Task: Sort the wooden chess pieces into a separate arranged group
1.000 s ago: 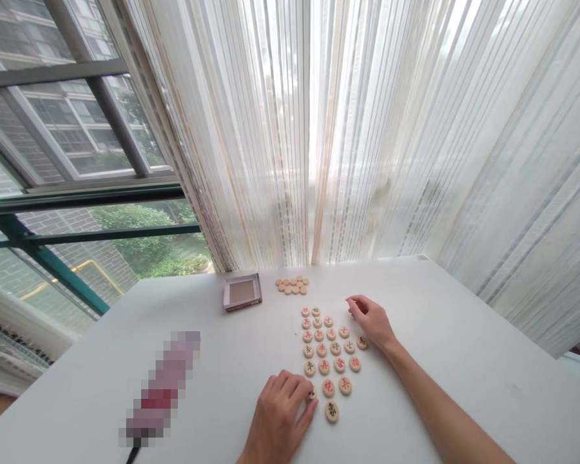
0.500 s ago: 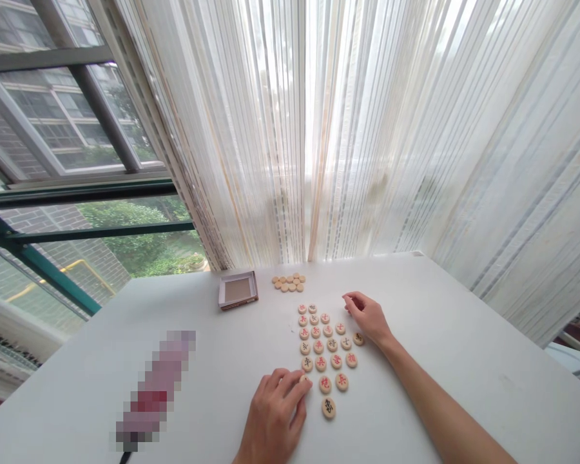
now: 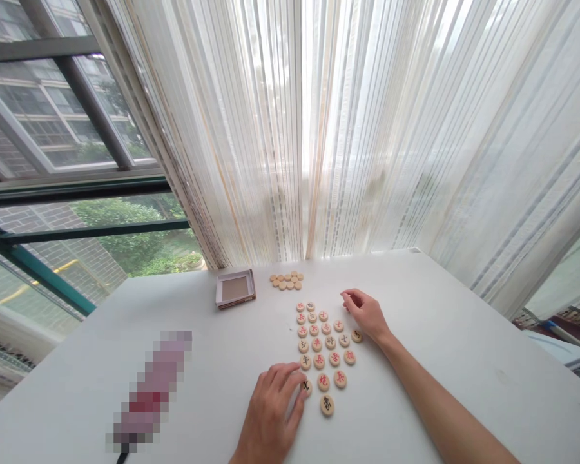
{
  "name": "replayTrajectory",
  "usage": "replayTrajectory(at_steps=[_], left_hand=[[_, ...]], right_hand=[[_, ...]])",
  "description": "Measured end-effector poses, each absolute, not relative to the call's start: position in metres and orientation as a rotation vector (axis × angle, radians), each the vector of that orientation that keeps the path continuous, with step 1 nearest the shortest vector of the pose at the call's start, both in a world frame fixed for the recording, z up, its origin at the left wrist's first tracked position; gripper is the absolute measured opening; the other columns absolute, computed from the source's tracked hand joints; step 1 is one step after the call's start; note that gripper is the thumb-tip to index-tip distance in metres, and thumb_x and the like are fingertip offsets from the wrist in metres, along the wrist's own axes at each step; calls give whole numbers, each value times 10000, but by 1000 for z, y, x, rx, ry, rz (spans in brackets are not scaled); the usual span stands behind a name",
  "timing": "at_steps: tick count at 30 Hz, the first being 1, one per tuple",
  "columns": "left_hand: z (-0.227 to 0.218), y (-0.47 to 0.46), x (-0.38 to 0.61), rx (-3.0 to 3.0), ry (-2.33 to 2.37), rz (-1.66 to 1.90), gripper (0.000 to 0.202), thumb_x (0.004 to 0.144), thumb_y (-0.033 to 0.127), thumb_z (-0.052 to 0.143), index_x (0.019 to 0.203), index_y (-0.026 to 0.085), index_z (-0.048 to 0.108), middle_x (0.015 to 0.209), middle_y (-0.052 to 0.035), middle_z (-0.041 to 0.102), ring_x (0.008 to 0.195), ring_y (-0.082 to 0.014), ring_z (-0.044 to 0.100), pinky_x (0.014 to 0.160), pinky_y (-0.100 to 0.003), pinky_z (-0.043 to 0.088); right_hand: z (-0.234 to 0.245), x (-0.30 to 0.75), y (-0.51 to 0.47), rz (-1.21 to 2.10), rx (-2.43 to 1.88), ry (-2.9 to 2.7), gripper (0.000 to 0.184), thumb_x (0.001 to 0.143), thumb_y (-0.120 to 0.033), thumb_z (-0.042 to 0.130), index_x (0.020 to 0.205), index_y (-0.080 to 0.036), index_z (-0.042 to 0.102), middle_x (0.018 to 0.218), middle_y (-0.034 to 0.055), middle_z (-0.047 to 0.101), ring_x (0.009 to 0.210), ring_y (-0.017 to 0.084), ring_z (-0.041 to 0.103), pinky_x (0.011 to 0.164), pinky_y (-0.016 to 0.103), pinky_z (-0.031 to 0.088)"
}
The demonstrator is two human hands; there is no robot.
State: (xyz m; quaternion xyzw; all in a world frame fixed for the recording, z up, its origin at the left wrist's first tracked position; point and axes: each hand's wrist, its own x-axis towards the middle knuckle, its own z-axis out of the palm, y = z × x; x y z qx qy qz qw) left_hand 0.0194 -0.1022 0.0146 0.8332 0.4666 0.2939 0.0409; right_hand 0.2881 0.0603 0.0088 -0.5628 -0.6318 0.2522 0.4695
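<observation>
Round wooden Chinese chess pieces with red or black characters lie face up in rows on the white table (image 3: 391,412). My left hand (image 3: 270,409) is at the near left of these rows. Its thumb and index finger are apart at the left edge of a black-marked piece (image 3: 307,387), which rests on the table with its character partly covered. Beyond the far right of the rows, my right hand (image 3: 365,312) rests on its side with fingers curled in; no piece shows in it. The piece closest to its wrist is a black-marked one (image 3: 356,336).
Several blank-side-up pieces (image 3: 287,281) are grouped at the back, beside a shallow open box (image 3: 235,288). A blurred-out pinkish object (image 3: 152,383) with a black cord end lies at the left. A striped sheer curtain (image 3: 290,129) hangs behind the table.
My left fingers have drawn back a little to the left and spread, uncovering the black-marked piece they covered before. My right hand stays in place. The view has shifted slightly.
</observation>
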Motion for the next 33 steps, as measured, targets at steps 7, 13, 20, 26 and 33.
replayTrajectory(at_steps=[7, 13, 20, 26, 33], left_hand=[[20, -98, 19, 2573, 1357, 816, 298, 952, 73, 491, 1163, 239, 620, 1332, -60, 638, 1224, -267, 564, 957, -437, 529], [19, -97, 19, 2535, 1359, 834, 241, 957, 102, 527, 1103, 248, 652, 1275, -43, 678, 1170, -258, 593, 939, -451, 543], [21, -100, 20, 2533, 1371, 880, 193, 946, 134, 571, 1067, 248, 670, 1255, -42, 686, 1146, -260, 607, 922, -448, 550], [18, -100, 21, 2508, 1367, 886, 204, 951, 130, 573, 1082, 253, 669, 1241, -34, 693, 1129, -256, 608, 925, -450, 544], [16, -101, 19, 2507, 1371, 898, 212, 961, 134, 559, 1108, 247, 662, 1249, -45, 688, 1136, -260, 602, 930, -459, 540]], right_hand=[[9, 288, 60, 616, -1382, -1540, 318, 894, -489, 549, 921, -218, 714, 727, 30, 741, 702, 216, 696, 688, 307, 513], [10, 286, 60, 613, -1384, -1544, 345, 894, -507, 536, 920, -215, 716, 726, 38, 743, 708, 228, 700, 690, 316, 513], [12, 286, 59, 614, -1392, -1550, 350, 890, -511, 539, 923, -211, 717, 739, 46, 746, 706, 230, 697, 697, 324, 515], [12, 287, 58, 615, -1390, -1553, 339, 903, -501, 531, 925, -213, 707, 729, 38, 738, 706, 222, 695, 697, 316, 511], [12, 286, 58, 613, -1388, -1551, 364, 900, -522, 523, 924, -208, 704, 726, 47, 736, 711, 233, 696, 703, 327, 515]])
